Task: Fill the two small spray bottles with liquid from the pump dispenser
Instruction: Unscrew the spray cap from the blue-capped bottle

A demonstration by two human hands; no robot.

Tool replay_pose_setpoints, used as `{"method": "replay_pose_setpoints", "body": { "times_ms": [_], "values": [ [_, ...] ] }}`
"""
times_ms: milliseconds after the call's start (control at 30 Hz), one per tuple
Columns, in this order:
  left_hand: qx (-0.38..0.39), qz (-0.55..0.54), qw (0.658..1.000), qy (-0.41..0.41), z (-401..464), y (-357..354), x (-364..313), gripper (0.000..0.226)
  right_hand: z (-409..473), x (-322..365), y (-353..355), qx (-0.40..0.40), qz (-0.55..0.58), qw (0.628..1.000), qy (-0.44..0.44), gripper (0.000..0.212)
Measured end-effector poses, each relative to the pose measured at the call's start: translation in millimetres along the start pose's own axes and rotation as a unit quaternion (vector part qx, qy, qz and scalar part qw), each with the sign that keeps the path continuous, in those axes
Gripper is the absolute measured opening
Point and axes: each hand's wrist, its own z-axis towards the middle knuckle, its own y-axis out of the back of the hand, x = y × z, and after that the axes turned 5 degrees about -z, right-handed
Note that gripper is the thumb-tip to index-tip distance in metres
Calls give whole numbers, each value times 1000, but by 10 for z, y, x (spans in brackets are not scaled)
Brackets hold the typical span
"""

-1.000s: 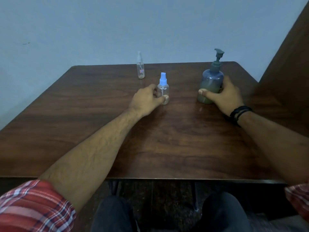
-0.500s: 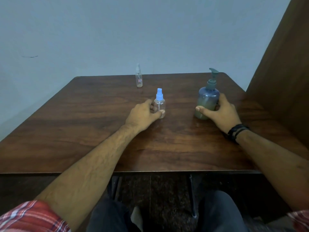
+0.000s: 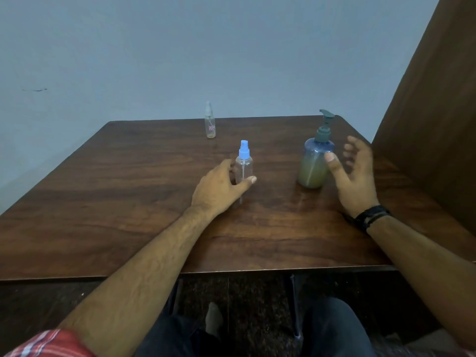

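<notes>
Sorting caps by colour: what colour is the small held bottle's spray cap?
Light blue, on the small clear spray bottle; the head view shows it.

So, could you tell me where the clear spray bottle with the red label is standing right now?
In the head view the red-labelled spray bottle stands upright near the table's far edge, left of centre, beyond the blue-capped spray bottle, apart from both hands.

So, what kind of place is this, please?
Probably a plain room in a home or office, though that is uncertain. A dark wooden table stands against a bare pale blue wall, with a brown wooden panel on the right. Nothing points to a kitchen or a workshop.
</notes>
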Motion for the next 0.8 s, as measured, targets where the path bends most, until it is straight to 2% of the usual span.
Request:
{"method": "replay_pose_setpoints", "body": {
  "times_ms": [67, 133, 233, 400, 500, 567, 667, 700, 800],
  "values": [
    [-7, -18, 1000, 4, -15, -5, -16, 73, -200, 90, 66, -21, -42, 995, 83, 55],
    [-21, -46, 999, 6, -25, -1, -26, 87, -437, 223, 67, 19, -77, 978, 195, 40],
    [-59, -114, 992, -8, -22, 16, -34, 84, -662, 438, -91, 118, -77, 955, 261, 38],
    [-87, -201, 974, -56, -10, 58, -26, 46, -424, 754, -609, 198, -125, 956, 174, 74],
    [-62, -245, 967, -42, 51, 93, -77, 42, -175, 836, -942, 232, -164, 952, 112, 86],
    [-29, -271, 961, -41, 98, 98, -136, 42, -33, 830, -1092, 243, -171, 949, 106, 77],
    [5, -261, 964, -52, 188, 92, -175, 34, 145, 742, -1202, 262, -139, 950, 98, 43],
    [11, -255, 966, -51, 226, 94, -180, 33, 185, 700, -1223, 268, -122, 951, 93, 38],
    [34, -243, 969, -39, 347, 113, -199, 35, 219, 590, -1268, 260, -72, 960, 79, 39]
  ]
}}
